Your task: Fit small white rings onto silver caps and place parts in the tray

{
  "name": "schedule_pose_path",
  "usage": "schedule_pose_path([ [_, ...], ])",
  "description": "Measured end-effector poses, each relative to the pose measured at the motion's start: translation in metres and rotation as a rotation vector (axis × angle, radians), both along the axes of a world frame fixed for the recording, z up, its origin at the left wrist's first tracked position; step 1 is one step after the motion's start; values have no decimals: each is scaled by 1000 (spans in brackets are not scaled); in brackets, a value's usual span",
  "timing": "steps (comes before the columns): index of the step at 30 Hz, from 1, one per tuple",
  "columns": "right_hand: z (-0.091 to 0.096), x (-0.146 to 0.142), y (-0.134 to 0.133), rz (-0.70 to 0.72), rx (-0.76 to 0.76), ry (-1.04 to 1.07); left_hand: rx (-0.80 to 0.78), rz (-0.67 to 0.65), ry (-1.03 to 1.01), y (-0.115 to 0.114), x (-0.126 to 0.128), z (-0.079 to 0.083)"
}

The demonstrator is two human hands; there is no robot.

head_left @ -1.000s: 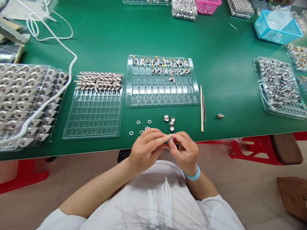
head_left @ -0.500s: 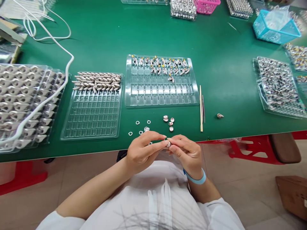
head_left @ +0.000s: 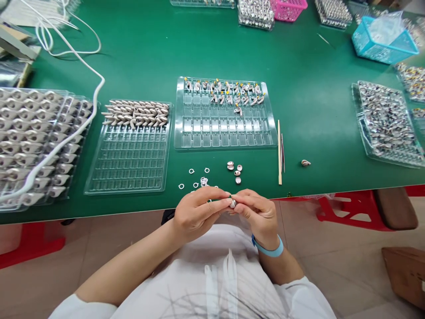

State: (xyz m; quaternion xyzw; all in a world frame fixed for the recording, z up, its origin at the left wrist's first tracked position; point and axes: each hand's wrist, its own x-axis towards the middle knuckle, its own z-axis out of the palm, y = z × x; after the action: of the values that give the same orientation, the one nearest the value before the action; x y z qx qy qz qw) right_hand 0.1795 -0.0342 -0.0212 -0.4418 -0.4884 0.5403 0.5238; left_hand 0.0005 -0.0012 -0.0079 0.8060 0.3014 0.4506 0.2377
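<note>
My left hand [head_left: 197, 210] and my right hand [head_left: 257, 210] meet at the near edge of the green table [head_left: 149, 57]. Between the pinched fingertips of both hands sits one small round metal part [head_left: 233, 203]. Just beyond them lie several white rings [head_left: 195, 177] and a few small round caps [head_left: 235, 170]. Further back stands a clear tray [head_left: 226, 115] with small parts in its top rows, and to its left another clear tray [head_left: 131, 148] with beige shells along its top.
A wooden stick [head_left: 279, 153] and tweezers [head_left: 283, 153] lie right of the caps, a single loose shell [head_left: 305, 163] beyond. Filled trays stand at far left [head_left: 36, 141] and right [head_left: 387, 122]. A white cable [head_left: 76, 128] crosses the left tray. Baskets [head_left: 383, 40] sit at the back.
Both hands stay joined on the small part. The fingers have shifted slightly around it, and the hands sit a little lower than a second ago.
</note>
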Motion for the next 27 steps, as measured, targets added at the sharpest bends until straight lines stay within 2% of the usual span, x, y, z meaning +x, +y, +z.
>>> schedule_pose_path([
  [8,-4,1,-1,3,-15,0,58,-4,46,3,-1,3],
  [21,7,8,0,31,173,-250,66,-18,65,2,-1,3],
  [27,7,7,0,12,260,-276,55,-34,69,2,-1,6],
])
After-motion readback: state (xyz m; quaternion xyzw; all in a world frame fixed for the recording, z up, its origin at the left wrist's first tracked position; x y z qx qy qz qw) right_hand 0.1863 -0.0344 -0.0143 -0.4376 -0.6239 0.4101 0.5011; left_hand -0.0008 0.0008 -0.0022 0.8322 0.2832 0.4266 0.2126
